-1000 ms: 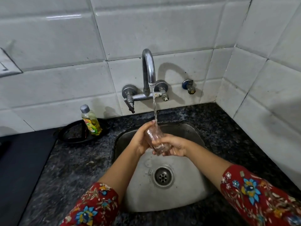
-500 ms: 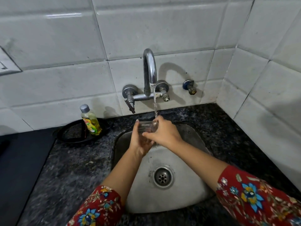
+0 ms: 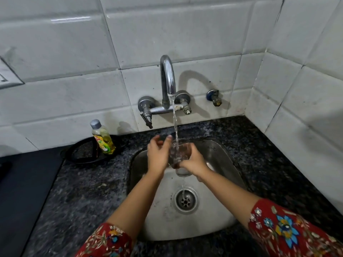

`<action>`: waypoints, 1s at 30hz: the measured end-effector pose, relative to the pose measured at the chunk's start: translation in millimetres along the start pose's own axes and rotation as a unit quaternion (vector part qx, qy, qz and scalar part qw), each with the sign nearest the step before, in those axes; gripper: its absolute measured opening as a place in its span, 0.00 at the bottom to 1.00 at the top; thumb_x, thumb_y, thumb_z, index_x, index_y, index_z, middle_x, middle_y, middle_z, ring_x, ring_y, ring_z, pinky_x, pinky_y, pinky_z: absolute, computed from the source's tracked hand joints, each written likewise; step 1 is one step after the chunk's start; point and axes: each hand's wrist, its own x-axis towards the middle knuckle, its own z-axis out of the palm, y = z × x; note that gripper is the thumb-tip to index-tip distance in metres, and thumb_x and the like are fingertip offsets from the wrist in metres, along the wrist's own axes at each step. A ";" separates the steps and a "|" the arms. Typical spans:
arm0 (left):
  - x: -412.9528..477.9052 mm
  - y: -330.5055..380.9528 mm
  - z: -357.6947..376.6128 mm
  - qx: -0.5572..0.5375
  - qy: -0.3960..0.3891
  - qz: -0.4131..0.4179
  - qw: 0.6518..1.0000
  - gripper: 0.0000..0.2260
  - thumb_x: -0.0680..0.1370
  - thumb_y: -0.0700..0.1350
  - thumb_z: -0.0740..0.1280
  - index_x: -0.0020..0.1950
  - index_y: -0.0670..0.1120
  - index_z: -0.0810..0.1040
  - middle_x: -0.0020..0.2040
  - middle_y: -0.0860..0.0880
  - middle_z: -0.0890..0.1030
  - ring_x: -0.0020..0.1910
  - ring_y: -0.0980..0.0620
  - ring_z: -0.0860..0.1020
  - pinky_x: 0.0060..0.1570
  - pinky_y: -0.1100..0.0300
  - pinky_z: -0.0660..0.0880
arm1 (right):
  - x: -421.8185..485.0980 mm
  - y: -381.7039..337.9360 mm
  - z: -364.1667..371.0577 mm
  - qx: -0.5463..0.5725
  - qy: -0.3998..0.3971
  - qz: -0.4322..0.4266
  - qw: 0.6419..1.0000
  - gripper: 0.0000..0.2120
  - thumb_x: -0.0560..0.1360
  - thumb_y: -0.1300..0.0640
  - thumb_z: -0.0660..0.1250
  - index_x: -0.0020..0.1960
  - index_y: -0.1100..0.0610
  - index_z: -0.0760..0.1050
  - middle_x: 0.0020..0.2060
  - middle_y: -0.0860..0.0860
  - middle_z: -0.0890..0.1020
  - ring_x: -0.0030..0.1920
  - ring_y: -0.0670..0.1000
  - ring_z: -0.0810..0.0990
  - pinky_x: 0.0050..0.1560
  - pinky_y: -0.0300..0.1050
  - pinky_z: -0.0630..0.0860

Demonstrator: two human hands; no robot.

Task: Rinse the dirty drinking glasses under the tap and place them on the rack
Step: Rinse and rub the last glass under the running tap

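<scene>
A clear drinking glass (image 3: 179,154) is held over the steel sink (image 3: 219,156), mouth up, with water from the chrome tap (image 3: 168,80) running into it. My right hand (image 3: 194,161) grips its lower part from the right. My left hand (image 3: 159,154) lies against its left side, fingers stretched upward. Water drips from the glass toward the drain (image 3: 185,200). No rack is in view.
A dish soap bottle (image 3: 103,137) stands on a black round dish (image 3: 83,153) left of the sink, on the dark speckled counter (image 3: 83,197). White tiled walls close the back and right. A small valve (image 3: 214,98) sticks out right of the tap.
The glass has been turned and lowered: my right hand moved from over its top to its lower right side, and the left hand's fingers have spread along its left side.
</scene>
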 end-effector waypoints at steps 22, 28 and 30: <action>32.1 18.6 -13.9 0.222 0.062 0.171 0.958 0.35 0.77 0.38 0.63 0.79 0.47 0.47 0.78 0.46 0.53 0.76 0.44 0.58 0.73 0.49 0.60 | -16.9 -6.8 -13.1 0.029 -0.111 -0.029 0.993 0.34 0.61 0.73 0.75 0.61 0.53 0.67 0.48 0.45 0.78 0.50 0.45 0.77 0.46 0.37 0.75; -13.3 -2.5 -9.1 0.019 -0.001 0.040 0.999 0.21 0.82 0.46 0.59 0.75 0.45 0.63 0.75 0.45 0.65 0.72 0.49 0.66 0.69 0.58 0.61 | -16.1 -14.9 -29.0 -0.152 -0.105 -0.038 0.982 0.37 0.56 0.61 0.81 0.59 0.53 0.67 0.54 0.48 0.78 0.56 0.48 0.77 0.54 0.43 0.74; -27.9 -9.9 -8.8 -0.081 -0.083 -0.086 0.989 0.18 0.83 0.51 0.55 0.66 0.43 0.75 0.64 0.42 0.78 0.60 0.48 0.78 0.61 0.56 0.72 | -20.0 -24.8 -39.0 -0.239 -0.117 -0.053 0.962 0.36 0.56 0.58 0.81 0.60 0.50 0.71 0.55 0.45 0.77 0.55 0.48 0.77 0.54 0.43 0.75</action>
